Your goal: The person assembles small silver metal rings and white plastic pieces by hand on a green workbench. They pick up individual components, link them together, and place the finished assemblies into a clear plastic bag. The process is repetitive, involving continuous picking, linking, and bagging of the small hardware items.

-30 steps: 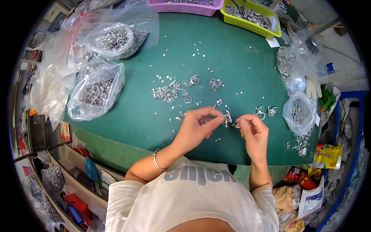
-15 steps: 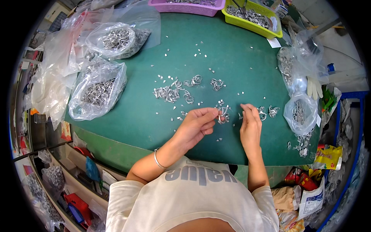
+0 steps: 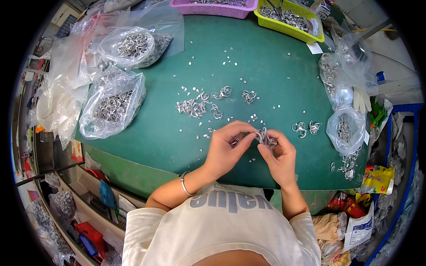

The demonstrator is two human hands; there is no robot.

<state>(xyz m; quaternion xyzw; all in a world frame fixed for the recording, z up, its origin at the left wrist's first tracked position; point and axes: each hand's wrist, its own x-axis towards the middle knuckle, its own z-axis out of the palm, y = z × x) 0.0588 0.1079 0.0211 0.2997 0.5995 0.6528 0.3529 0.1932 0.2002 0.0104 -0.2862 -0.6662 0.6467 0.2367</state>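
Close together above the near part of the green table [image 3: 213,48], both my hands are closed on one cluster of grey metal rings [image 3: 266,139]. My left hand [image 3: 227,147] pinches it from the left with thumb and forefinger; a bit of metal also shows among its curled fingers. From the right, the thumb and fingers of my right hand [image 3: 281,160] grip the same cluster. Beyond my left hand lies a heap of similar rings [image 3: 191,107] with small metal chips scattered about. Two small ring clusters [image 3: 306,128] rest to the right of my right hand.
Open plastic bags of rings [image 3: 113,106] stand on the left, and another bag [image 3: 344,128] sits at the right edge beside loose rings [image 3: 349,165]. A purple basket [image 3: 217,9] and a yellow-green basket [image 3: 288,27] full of metal parts stand at the far edge.
My right hand has come left and now grips the ring cluster together with my left hand. The left hand has turned slightly and stays near the same spot.
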